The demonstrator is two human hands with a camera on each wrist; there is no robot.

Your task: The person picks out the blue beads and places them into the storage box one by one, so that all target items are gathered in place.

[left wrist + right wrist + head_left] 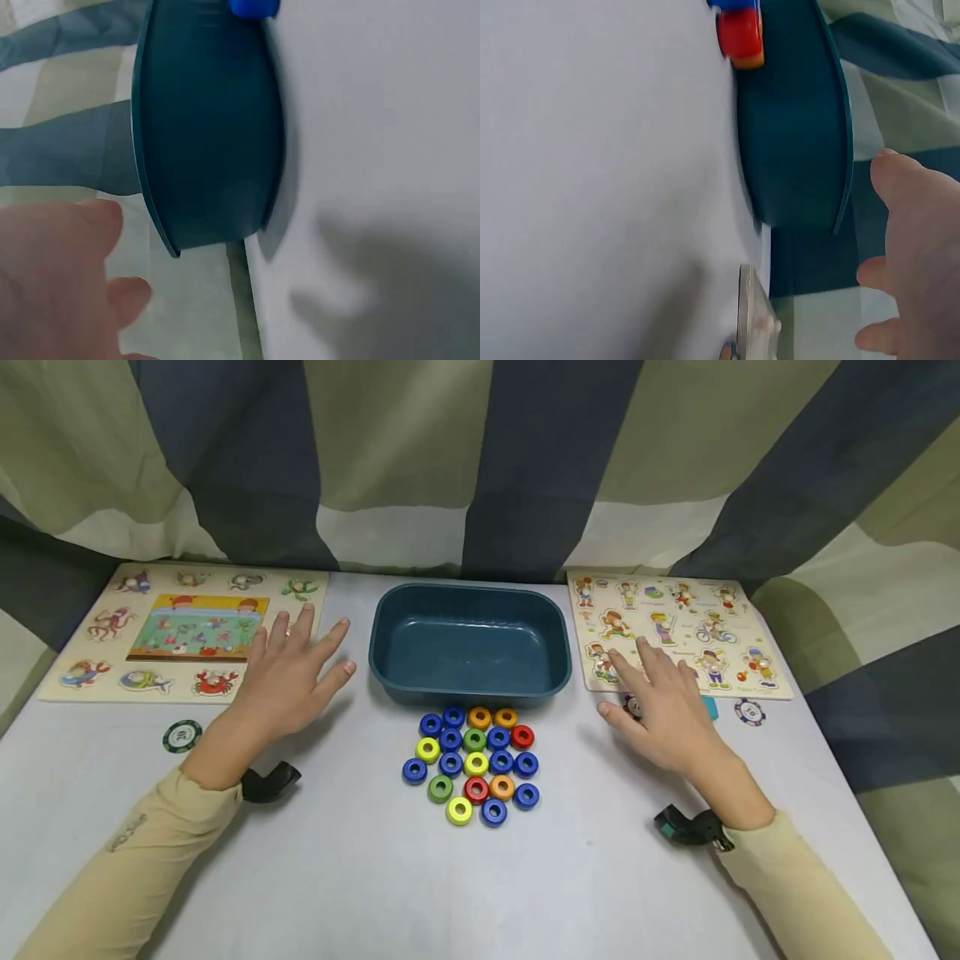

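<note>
My left hand (285, 681) hovers with spread fingers near the right part of a sea-animal puzzle board (82, 689), left of a dark teal tub (471, 693). On the other side, my right hand (663, 710) is held out with fingers spread, partly covering the lower edge of a puzzle board with children figures (637, 585). Neither hand holds anything. Just in front of the tub lie several small rings in blue, yellow, green, red and orange, among them a red ring (522, 745) and a yellow ring (459, 821). The tub's visible inside has nothing in it.
A green-edged poker chip (182, 737) lies below the left board. Beside the right hand are a dark chip (750, 712) and a light-blue piece (710, 707), partly hidden. A striped curtain (405, 452) hangs behind the white table (375, 893).
</note>
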